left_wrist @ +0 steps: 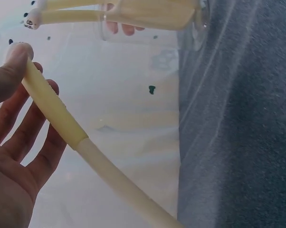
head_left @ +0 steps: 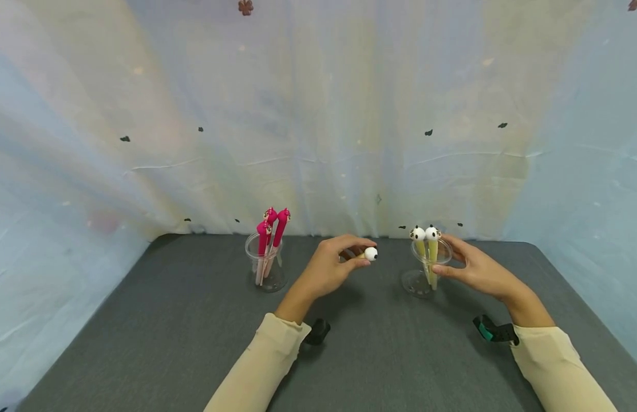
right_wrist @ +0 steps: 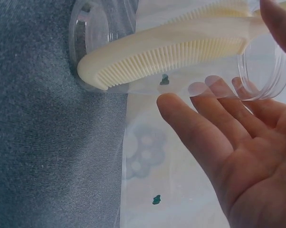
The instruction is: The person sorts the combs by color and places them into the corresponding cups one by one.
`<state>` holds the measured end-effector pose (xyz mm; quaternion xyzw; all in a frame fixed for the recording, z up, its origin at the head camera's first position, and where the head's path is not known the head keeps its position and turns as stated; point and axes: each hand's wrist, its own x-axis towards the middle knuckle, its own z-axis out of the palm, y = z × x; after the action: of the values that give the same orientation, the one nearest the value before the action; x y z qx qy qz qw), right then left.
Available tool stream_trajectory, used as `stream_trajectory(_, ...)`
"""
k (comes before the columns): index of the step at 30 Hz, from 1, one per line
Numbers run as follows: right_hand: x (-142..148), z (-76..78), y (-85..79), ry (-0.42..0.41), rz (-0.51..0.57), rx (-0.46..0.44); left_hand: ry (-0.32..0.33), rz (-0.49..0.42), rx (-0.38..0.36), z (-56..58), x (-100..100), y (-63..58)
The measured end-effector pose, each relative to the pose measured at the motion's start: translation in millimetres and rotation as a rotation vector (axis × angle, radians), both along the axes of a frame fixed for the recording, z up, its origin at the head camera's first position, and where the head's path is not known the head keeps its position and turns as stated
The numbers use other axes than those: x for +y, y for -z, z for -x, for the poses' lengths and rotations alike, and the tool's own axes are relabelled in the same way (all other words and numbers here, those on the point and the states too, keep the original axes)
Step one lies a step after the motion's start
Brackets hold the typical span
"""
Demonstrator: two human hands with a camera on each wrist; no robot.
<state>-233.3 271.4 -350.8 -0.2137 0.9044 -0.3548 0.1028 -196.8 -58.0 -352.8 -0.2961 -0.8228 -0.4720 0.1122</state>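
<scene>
My left hand [head_left: 331,266] pinches a comb [left_wrist: 55,109] by its yellow handle, between thumb and fingers. A white ball-shaped head with black marks [head_left: 371,254] tops this comb, and its teeth do not show. To the right, my right hand [head_left: 475,268] holds a clear plastic cup [head_left: 417,281] near the rim, thumb in front and fingers behind. Inside that cup stand yellow combs [right_wrist: 147,57] with white black-marked heads up and toothed ends down. The held comb is to the left of this cup, apart from it.
Another clear cup [head_left: 270,281] stands at the left with several pink-handled items [head_left: 280,226], figure heads up. Both cups are on a dark grey table [head_left: 169,337]. A pale patterned curtain [head_left: 318,126] hangs behind and along both sides.
</scene>
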Motion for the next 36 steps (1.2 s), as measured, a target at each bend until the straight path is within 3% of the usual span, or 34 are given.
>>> stream_trajectory(9, 2, -2.3, -2.2, 0.000, -0.010, -0.004, 0.014, -0.108, -0.019, -4.1, -1, -10.1)
stream_trajectory(20, 0, -0.6, 1.5, 0.006, 0.008, -0.012, -0.017, -0.227, -0.053, -6.1, -11, -17.0)
stream_trajectory(30, 0, -0.1, -0.3, -0.008, 0.017, -0.012, -0.058, -0.457, -0.102, -1.7, -13, -17.6)
stream_trajectory(36, 0, -1.1, -2.2, -0.007, 0.014, -0.017, -0.058, -0.471, -0.121, -1.0, -13, -19.4)
